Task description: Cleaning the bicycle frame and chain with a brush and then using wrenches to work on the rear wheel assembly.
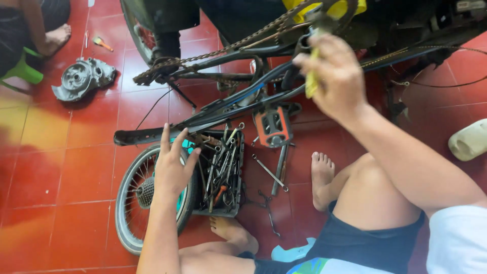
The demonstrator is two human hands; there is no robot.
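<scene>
Red floor tiles carry a toolbox (220, 175) by the wheel (133, 203); left hand (172, 165) hovers spread, right hand (332, 76) clamps a yellow rag (310, 83) on the bike frame (238, 104), best rubbed firmly.

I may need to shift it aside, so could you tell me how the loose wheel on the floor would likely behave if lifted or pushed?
The wheel looks stiff: metal rim and spokes. Its sprocket cluster probably makes it hub-heavy. Lying flat on the tiles it should slide, not roll; stood up, it would likely roll or topple.
</scene>
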